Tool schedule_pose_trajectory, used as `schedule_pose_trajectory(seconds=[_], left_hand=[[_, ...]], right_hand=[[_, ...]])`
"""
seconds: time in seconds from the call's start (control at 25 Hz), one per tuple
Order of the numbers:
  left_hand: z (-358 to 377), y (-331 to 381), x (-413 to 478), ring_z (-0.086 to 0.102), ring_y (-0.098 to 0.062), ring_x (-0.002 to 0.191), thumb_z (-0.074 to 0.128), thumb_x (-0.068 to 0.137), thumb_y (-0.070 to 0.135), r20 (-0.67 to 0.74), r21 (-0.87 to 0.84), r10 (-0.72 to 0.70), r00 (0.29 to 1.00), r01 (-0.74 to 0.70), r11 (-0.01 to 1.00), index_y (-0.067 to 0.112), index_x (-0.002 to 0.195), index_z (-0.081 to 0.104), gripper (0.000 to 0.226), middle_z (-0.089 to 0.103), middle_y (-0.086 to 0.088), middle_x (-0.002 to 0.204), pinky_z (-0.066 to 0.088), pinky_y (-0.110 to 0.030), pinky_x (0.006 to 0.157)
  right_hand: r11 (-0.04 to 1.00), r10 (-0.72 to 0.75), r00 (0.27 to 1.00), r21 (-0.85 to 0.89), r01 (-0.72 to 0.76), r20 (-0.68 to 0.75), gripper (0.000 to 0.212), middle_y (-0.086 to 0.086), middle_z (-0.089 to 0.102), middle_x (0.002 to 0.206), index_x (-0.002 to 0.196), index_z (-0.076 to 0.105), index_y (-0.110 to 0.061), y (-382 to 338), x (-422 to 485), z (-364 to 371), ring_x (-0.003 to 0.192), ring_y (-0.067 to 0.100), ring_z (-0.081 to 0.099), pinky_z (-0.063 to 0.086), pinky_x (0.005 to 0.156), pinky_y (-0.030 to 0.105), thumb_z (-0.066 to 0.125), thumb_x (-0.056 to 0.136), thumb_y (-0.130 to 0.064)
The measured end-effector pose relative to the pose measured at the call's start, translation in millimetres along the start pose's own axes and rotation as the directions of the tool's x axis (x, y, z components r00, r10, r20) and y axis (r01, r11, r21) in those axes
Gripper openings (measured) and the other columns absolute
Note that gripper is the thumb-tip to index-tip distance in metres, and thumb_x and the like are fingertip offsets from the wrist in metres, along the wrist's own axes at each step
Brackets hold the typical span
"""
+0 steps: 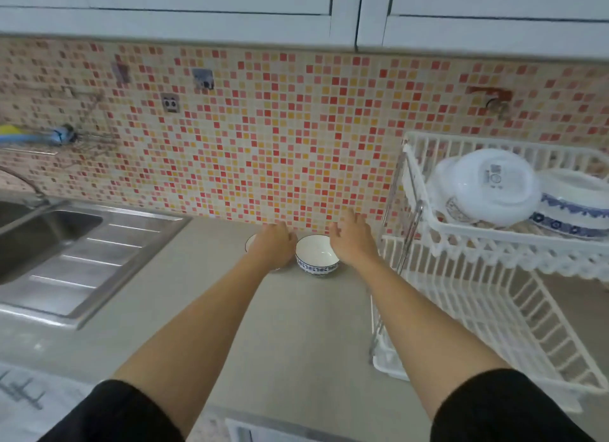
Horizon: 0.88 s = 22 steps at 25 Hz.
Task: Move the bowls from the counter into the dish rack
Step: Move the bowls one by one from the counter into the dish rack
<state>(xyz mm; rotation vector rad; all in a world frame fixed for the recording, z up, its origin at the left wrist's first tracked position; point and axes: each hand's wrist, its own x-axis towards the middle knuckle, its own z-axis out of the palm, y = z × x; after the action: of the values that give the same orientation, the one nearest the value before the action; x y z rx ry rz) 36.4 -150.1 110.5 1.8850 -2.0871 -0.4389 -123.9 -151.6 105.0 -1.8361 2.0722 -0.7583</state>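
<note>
A white bowl with a blue patterned band [317, 255] stands upright on the grey counter [296, 336] near the tiled wall. A second white bowl [251, 242] sits just left of it, mostly hidden under my left hand [275, 245], which rests over it with fingers curled; whether it grips the bowl is unclear. My right hand [351, 240] hovers just right of the patterned bowl, fingers spread, holding nothing. The white two-tier dish rack [425, 211] stands at the right. Its upper tier holds an overturned white bowl [491, 186] and a blue-patterned bowl [576, 207].
A steel sink with a ribbed drainboard [82, 260] fills the left side. The rack's lower tier [487, 309] holds nothing visible. Mosaic tiles cover the wall behind, with hooks and a rail carrying a blue brush [49, 135]. White wall cabinets [296, 9] hang overhead.
</note>
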Motion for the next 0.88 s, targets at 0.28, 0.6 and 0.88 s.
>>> schedule_pose_trajectory(seconds=[0.28,0.6,0.88], left_hand=[[102,-31,57,0.057,-0.04,0.111,0.033,0.101,0.015,0.115,-0.124,-0.099,0.988,0.113,0.986,-0.01,0.118,0.051,0.036,0.06,-0.027,0.118,0.043,-0.04,0.087],[172,-43,127,0.058,-0.039,0.11,0.035,0.1,0.019,0.2,-0.274,-0.238,0.95,0.287,0.918,-0.003,0.131,0.041,0.038,0.059,-0.024,0.122,0.044,-0.039,0.086],[193,-41,149,0.049,-0.036,0.127,0.034,0.102,0.023,0.253,-0.383,-0.223,0.941,0.309,0.87,-0.002,0.149,0.016,0.056,0.045,-0.021,0.144,0.041,-0.04,0.099]], right_hand=[[0.937,0.334,0.94,0.083,-0.339,0.076,0.054,0.022,0.044,0.139,0.139,0.037,0.001,64,52,103,0.126,0.037,0.046,0.039,0.1,0.04,0.038,0.099,-0.034],[0.839,0.535,0.844,0.094,-0.535,0.026,0.053,0.02,0.061,0.125,0.127,0.052,0.001,94,105,172,0.116,0.035,0.057,0.044,0.09,0.035,0.039,0.098,-0.041],[0.759,0.569,0.783,0.205,-0.618,0.251,0.046,0.023,0.057,0.13,0.132,0.042,0.006,105,128,196,0.115,0.037,0.058,0.044,0.082,0.03,0.045,0.093,-0.018]])
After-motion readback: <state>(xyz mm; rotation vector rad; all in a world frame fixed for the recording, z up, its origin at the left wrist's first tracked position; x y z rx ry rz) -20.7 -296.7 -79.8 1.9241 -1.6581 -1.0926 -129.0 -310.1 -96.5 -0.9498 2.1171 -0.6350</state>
